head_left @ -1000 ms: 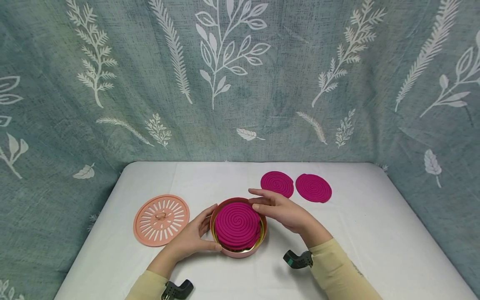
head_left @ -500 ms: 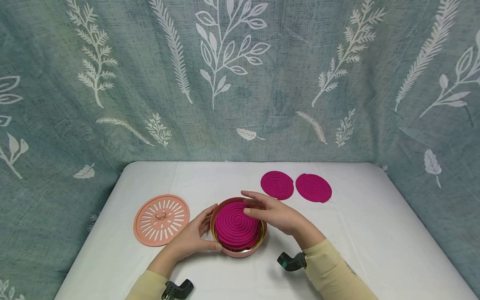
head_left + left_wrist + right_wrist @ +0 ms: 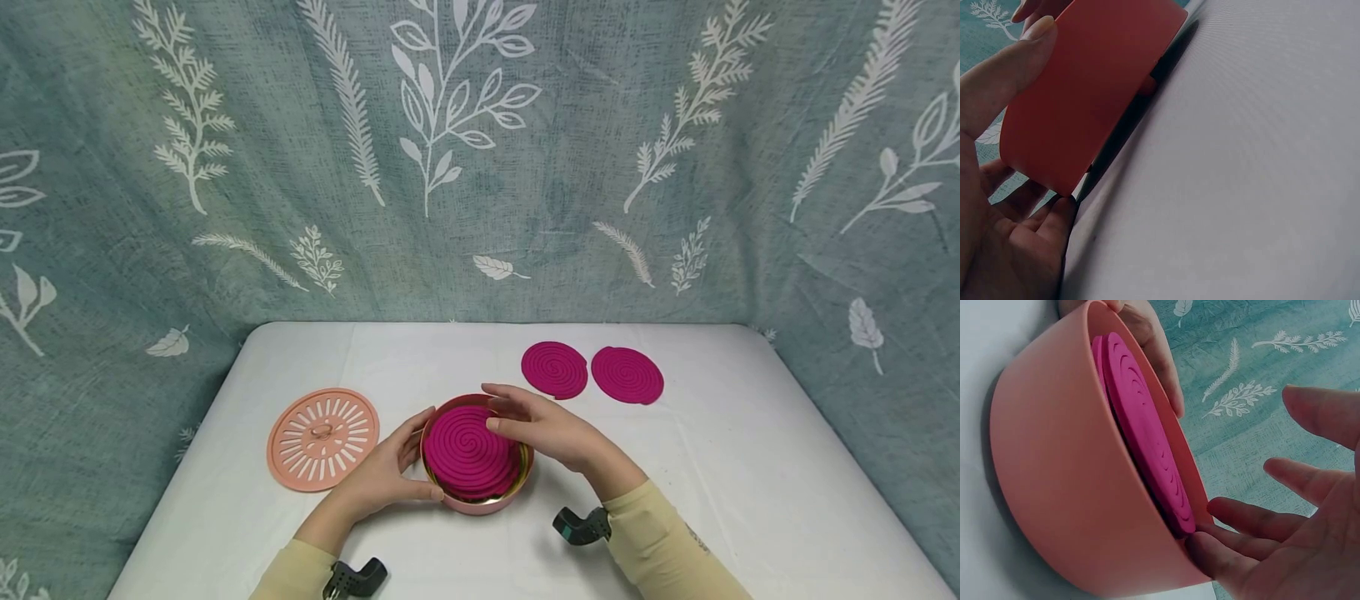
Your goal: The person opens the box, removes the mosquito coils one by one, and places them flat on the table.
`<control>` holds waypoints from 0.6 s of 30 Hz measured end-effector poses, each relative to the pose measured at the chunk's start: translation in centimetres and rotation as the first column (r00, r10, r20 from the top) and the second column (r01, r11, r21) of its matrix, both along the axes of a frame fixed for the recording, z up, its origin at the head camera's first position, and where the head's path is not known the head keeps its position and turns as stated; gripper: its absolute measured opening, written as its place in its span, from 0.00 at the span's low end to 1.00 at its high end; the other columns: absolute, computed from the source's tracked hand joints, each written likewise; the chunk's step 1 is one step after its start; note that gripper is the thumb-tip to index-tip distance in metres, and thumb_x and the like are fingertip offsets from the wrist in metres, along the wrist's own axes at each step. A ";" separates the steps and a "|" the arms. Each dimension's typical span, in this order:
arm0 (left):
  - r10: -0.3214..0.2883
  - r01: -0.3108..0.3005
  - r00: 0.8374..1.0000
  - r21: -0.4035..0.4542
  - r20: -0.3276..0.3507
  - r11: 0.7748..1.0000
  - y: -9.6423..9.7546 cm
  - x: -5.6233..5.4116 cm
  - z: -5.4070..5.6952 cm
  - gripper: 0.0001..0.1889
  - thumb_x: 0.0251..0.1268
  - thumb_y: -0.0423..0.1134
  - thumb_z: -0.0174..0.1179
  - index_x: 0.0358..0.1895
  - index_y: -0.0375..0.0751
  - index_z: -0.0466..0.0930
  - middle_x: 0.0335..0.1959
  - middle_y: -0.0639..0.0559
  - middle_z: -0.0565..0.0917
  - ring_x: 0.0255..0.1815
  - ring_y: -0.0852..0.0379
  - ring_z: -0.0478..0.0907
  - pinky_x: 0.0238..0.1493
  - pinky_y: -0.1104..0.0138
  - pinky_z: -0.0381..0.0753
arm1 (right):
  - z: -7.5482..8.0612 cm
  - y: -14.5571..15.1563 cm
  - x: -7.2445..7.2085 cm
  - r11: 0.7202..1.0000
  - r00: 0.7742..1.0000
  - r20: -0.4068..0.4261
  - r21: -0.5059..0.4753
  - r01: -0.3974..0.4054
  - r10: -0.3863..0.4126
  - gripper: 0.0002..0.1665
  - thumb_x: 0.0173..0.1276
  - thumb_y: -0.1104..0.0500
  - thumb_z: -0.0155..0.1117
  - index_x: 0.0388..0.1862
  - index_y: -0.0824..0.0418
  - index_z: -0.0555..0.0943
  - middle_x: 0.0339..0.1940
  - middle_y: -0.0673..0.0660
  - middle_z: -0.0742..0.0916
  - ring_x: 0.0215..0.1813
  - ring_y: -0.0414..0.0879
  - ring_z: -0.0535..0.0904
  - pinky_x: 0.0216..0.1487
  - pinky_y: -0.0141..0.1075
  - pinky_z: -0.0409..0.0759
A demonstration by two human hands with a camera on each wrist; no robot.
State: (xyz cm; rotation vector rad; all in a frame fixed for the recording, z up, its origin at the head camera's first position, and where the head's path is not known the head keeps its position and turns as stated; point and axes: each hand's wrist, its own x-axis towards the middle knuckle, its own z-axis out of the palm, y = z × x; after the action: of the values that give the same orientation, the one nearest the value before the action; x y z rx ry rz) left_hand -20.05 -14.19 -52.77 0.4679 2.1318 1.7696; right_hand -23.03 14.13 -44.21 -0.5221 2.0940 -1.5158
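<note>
A round coral tin [image 3: 483,507] stands on the table, and my left hand [image 3: 375,479] grips its left side. In the left wrist view the thumb lies along the tin's wall [image 3: 1091,87], with fingers around it lower down. Inside the tin is a stack of magenta mosquito coils; the top coil [image 3: 468,454] leans toward the left side. My right hand [image 3: 555,429] is over the tin's right rim with its fingers spread. The right wrist view shows its lower fingertips right at the edge of the top coil [image 3: 1147,437].
Left of the tin lies a coral slotted lid [image 3: 322,446] with a small wire loop at its middle. Two flat magenta coils, one nearer [image 3: 553,369] and one farther right [image 3: 627,375], lie behind the right hand. A leaf-patterned curtain [image 3: 480,167] hangs behind the white table [image 3: 750,467].
My right hand has moved left over the tin. The top mosquito coil has shifted slightly left and toward me. My left hand keeps its place on the tin.
</note>
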 end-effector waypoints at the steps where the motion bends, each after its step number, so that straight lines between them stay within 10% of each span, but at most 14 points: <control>1: -0.001 0.001 1.000 0.000 0.001 1.000 0.0 0.0 0.0 0.64 0.36 0.43 0.84 0.79 0.58 0.51 0.76 0.61 0.58 0.75 0.63 0.54 0.71 0.75 0.60 | -0.1 0.0 0.0 1.000 1.000 -0.001 0.005 0.004 -0.004 0.38 0.71 0.46 0.65 0.76 0.50 0.64 0.72 0.59 0.71 0.74 0.53 0.63 0.71 0.49 0.70; 18: 0.007 -0.007 1.000 0.004 0.004 1.000 0.0 0.0 -0.1 0.64 0.36 0.44 0.84 0.79 0.58 0.51 0.76 0.61 0.58 0.75 0.62 0.54 0.70 0.74 0.60 | -0.4 0.2 0.0 0.997 0.998 -0.006 -0.029 0.068 -0.068 0.37 0.71 0.47 0.65 0.76 0.46 0.65 0.69 0.58 0.75 0.69 0.50 0.71 0.69 0.50 0.71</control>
State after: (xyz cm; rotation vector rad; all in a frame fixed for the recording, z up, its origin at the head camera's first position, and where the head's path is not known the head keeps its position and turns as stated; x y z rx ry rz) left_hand -20.03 -14.20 -52.88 0.4583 2.1301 1.7776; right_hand -23.07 14.33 -44.60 -0.4717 2.1185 -1.5862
